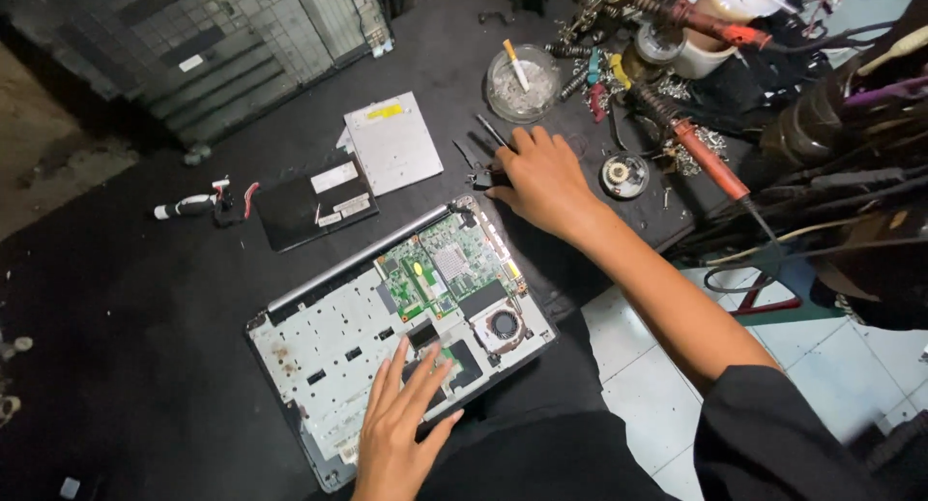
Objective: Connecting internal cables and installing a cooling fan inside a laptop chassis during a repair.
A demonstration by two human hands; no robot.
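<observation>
An opened laptop chassis (329, 356) lies on the black work surface, its green circuit board (447, 267) and round fan (503, 325) exposed. My left hand (398, 426) rests flat on the chassis's near edge, fingers spread, holding nothing. My right hand (541, 180) reaches beyond the laptop's far corner, its fingers curled over a small dark part (481, 180) on the mat beside a thin black tool (490, 131). Whether the fingers grip that part I cannot tell.
A silver optical drive (394, 141) and a black flat drive (314, 207) lie left of my right hand. A glass ashtray (522, 83), soldering irons (710, 161), a solder tin (624, 174) and tangled cables (851, 153) crowd the far right. Tiled floor (657, 385) shows below.
</observation>
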